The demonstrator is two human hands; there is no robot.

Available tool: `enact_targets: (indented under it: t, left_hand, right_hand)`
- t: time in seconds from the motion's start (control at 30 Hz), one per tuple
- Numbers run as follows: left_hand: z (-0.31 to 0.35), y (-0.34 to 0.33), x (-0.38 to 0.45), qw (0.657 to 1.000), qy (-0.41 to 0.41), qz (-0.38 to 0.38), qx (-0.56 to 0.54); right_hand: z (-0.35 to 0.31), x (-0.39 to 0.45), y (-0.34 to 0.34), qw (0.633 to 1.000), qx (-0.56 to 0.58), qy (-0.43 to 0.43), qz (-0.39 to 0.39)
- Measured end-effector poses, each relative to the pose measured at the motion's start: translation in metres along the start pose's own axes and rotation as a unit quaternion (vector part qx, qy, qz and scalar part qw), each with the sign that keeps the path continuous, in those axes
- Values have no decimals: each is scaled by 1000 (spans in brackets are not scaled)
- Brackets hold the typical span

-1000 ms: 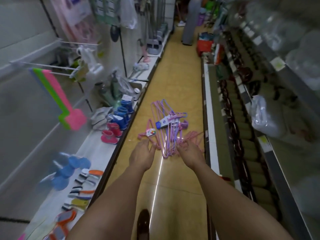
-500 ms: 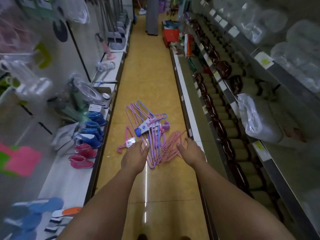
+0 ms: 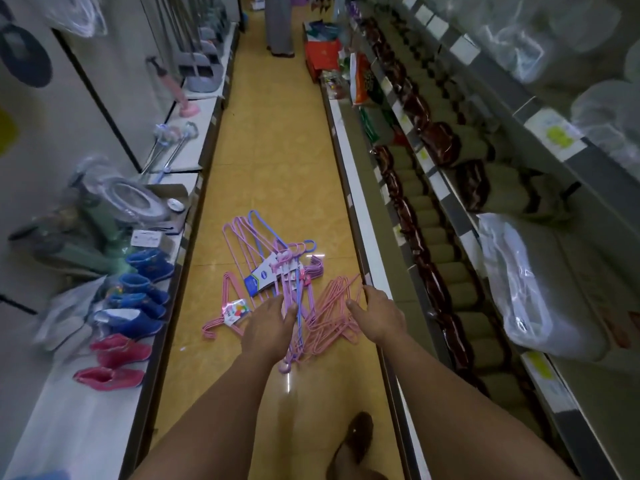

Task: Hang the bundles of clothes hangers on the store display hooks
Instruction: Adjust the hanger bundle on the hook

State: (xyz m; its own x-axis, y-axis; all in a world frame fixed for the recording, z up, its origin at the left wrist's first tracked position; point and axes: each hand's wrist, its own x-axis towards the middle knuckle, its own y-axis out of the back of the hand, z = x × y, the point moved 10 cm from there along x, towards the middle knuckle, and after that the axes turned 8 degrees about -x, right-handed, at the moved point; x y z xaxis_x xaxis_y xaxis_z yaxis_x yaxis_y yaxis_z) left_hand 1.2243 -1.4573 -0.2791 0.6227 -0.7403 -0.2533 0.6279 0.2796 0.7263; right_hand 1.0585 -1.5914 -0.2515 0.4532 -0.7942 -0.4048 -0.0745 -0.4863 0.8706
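Here, in a narrow store aisle, a person reaches down with both arms toward bundles of clothes hangers [image 3: 277, 271] heaped on the yellow floor [image 3: 277, 133]. The left hand [image 3: 268, 329] lies over the purple bundle, fingers loosely spread, gripping nothing; the right hand [image 3: 379, 315] hovers just beside the loose pink hangers [image 3: 332, 313], fingers relaxed. No display hooks appear near either hand. A clean lift likely means gathering one tagged bundle by its hook ends, keeping neighbours from snagging.
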Motion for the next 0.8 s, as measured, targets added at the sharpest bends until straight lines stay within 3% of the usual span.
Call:
enact_targets:
  t: [0.2,0.47,0.8]
  left_hand:
    - [8,-47,68,1000,9,-20,-18]
    - [-18,-116,143,999,8,-51,6]
    - [-141,-280,241,991,25,-122,52]
  right_hand:
    - [20,81,-5,1000,-17,-5,-18]
    - [50,166,-68,999,-4,-24,-43]
    - [99,293,-233,994,-13,-48,-95]
